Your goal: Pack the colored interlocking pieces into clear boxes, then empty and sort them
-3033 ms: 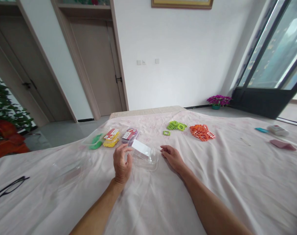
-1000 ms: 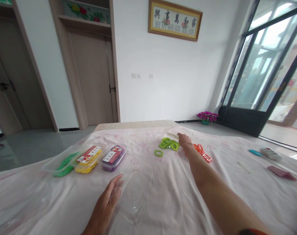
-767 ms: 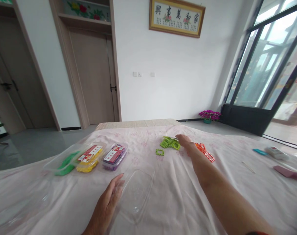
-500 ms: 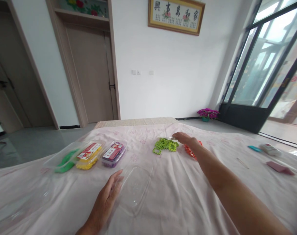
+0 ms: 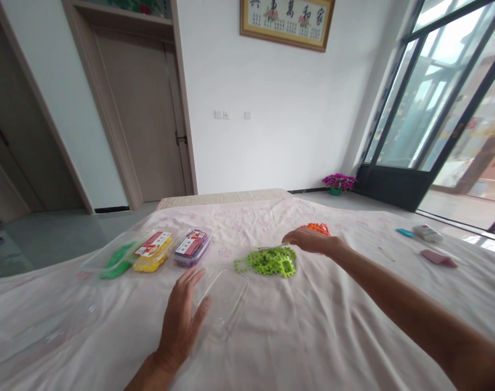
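Okay, farthest left, at 9 o'clock from the left hand (image 5: pixel 182 312), there's a see-through plastic tray (image 5: pixel 43 326), kinda blurry. Swinging round, the clear box with green stuff (image 5: pixel 119 263) sits at 10 o'clock, then the yellow box (image 5: pixel 151 252) at 11, its label red and white. The purple box (image 5: pixel 191 247), labelled too, is right about 12.

That left hand is relaxed and spread, thumb off the fingers, beside a clear tub (image 5: pixel 223 296) at roughly 2:30. Can't tell if the thumb actually touches it.

At 2 o'clock is the lime-green pile (image 5: pixel 274 262) of little toothed pieces, its left end smeared by blur. The right hand (image 5: pixel 308 239), farther out at 2, has its fingers bunched, pinching a thin pale strip (image 5: pixel 270 247) that runs along the pile's far edge. The orange pile (image 5: pixel 317 228) sits just past that hand, partly hidden.

Way over toward 3: a slim stick (image 5: pixel 386 253), a blue item (image 5: pixel 405 233), a whitish lump (image 5: pixel 427 233) and a folded pink thing (image 5: pixel 438 258).
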The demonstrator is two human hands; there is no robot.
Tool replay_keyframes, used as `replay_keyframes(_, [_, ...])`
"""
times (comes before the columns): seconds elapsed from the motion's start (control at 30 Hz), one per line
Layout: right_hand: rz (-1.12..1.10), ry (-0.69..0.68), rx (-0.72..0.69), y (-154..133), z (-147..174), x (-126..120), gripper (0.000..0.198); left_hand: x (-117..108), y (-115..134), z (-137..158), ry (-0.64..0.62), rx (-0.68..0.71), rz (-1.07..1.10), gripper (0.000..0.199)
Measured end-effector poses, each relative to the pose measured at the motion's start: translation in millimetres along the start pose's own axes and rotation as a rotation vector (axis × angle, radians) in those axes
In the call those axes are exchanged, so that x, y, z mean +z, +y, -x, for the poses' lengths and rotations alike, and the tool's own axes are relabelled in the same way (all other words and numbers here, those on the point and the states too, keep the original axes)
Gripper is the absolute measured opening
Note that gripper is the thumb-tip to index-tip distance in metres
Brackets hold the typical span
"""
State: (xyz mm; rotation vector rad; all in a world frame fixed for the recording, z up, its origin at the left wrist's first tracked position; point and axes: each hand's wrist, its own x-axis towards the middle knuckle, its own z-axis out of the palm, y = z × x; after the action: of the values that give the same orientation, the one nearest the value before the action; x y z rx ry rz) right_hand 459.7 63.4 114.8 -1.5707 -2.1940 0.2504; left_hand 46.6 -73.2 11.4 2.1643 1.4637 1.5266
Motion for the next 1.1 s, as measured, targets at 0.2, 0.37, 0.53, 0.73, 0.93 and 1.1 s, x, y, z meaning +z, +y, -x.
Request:
replay_keyframes(0.2, [0.091,-0.137,-0.061,-27.8,1.7,-10.0,0.026,3.9,29.8,10.1,-0.152,0.355,-0.227,0.044])
replay_keyframes(0.37, [0.203,-0.067,-0.044,-47.2,-14.7,24.0,0.036,6.4,24.1,11.5,-0.144,0.327,-0.299,0.018])
replay_keyframes(0.53, [0.223,-0.227,-0.208,-53.8,-12.6,42.6,0.040,-3.5,19.2,8.1,-0.084,0.283,-0.364,0.013])
replay_keyframes(0.73, [0.120,-0.295,-0.288,-52.8,15.1,11.9,0.034,-5.4,15.5,5.9,-0.026,0.336,-0.393,0.029])
replay_keyframes(0.93, [0.282,0.003,0.001,-47.8,42.3,6.5,0.039,-3.1,2.3,6.0,0.014,0.174,-0.357,0.061])
replay_keyframes(1.1, [0.388,-0.084,0.113,-44.7,60.7,15.1,0.038,-1.4,-23.8,8.2,-0.025,0.000,-0.223,0.078])
